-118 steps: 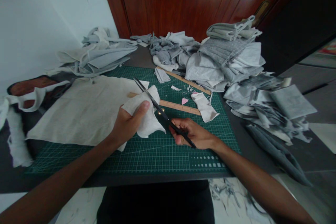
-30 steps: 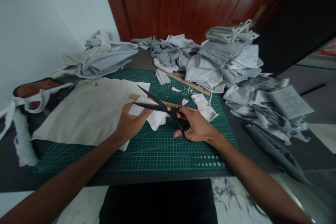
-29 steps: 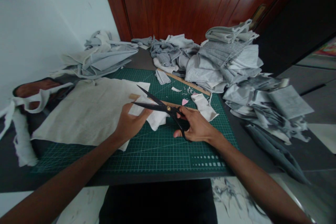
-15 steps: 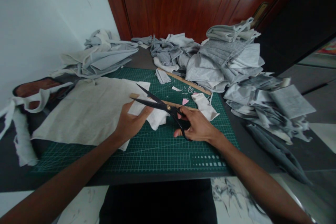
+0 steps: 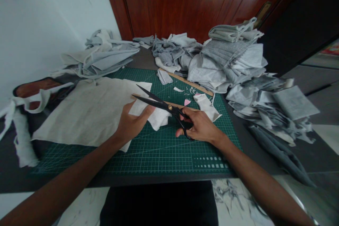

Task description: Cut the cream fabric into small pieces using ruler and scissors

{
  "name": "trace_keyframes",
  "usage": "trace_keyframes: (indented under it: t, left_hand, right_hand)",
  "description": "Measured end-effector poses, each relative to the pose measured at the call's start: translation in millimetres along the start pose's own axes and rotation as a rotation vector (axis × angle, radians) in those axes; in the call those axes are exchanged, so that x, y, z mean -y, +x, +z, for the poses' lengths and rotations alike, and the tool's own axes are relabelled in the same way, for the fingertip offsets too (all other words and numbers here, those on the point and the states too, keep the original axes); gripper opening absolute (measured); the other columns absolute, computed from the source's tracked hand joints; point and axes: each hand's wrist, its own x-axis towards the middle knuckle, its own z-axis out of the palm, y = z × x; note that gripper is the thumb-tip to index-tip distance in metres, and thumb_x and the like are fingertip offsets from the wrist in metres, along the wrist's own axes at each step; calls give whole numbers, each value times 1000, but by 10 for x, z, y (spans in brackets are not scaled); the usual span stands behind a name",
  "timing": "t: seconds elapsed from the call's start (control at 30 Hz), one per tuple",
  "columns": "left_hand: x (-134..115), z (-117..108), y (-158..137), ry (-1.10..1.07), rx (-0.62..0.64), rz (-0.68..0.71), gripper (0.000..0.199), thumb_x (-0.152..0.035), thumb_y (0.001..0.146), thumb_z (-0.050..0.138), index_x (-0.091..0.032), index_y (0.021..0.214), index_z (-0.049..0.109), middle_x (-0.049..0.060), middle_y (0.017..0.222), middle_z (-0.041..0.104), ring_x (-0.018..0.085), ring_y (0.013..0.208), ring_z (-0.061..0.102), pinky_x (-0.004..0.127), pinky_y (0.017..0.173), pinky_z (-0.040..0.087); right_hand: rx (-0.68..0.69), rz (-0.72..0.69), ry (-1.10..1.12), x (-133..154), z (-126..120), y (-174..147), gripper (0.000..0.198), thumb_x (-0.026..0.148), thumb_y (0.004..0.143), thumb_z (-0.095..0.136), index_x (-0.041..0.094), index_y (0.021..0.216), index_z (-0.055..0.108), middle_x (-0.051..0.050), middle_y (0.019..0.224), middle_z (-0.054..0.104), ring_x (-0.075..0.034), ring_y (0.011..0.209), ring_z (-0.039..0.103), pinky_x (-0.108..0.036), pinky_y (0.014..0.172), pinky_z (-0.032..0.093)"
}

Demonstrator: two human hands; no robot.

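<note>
My right hand (image 5: 198, 124) grips the handles of black scissors (image 5: 170, 107), whose blades stand a little apart and point left. Under the blades, a small white fabric piece (image 5: 159, 118) is pinched between the thumb and fingers of my left hand (image 5: 134, 120). Part of that piece is covered by the thumb and the scissors. A large cream cloth (image 5: 82, 113) lies flat beneath and left of my left hand. Behind the scissors runs a wooden ruler (image 5: 180, 106), partly hidden. Another white fabric piece (image 5: 206, 106) rests just beyond my right hand.
A green cutting mat (image 5: 161, 155) covers the dark table's middle. Grey and white fabric heaps stand at the back left (image 5: 97, 58), back right (image 5: 225, 56) and right (image 5: 275, 99). Small scraps and a pink triangle (image 5: 187, 102) lie on the mat. A second wooden strip (image 5: 189, 82) lies behind.
Almost nothing differs. The scissor blades have shifted very slightly, and both hands keep their hold in the same place.
</note>
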Motion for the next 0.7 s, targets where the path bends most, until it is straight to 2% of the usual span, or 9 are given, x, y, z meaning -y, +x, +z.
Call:
trace_keyframes:
  t: [0.17, 0.7]
  left_hand:
    - [15, -5, 1, 1, 0, 4, 21, -29, 82, 76, -18, 67, 66, 0, 60, 67, 13, 51, 60, 22, 45, 46]
    - [29, -27, 2, 15, 39, 31, 21, -29, 85, 73, -18, 68, 66, -1, 58, 65, 13, 51, 57, 23, 47, 44]
  right_hand:
    - [-19, 2, 15, -5, -12, -7, 48, 57, 81, 81, 23, 86, 48, 3, 75, 59, -13, 59, 50, -27, 58, 31]
    - [-26, -20, 61, 10, -49, -4, 46, 54, 80, 84, 21, 79, 51, 5, 69, 56, -10, 54, 46, -25, 56, 29]
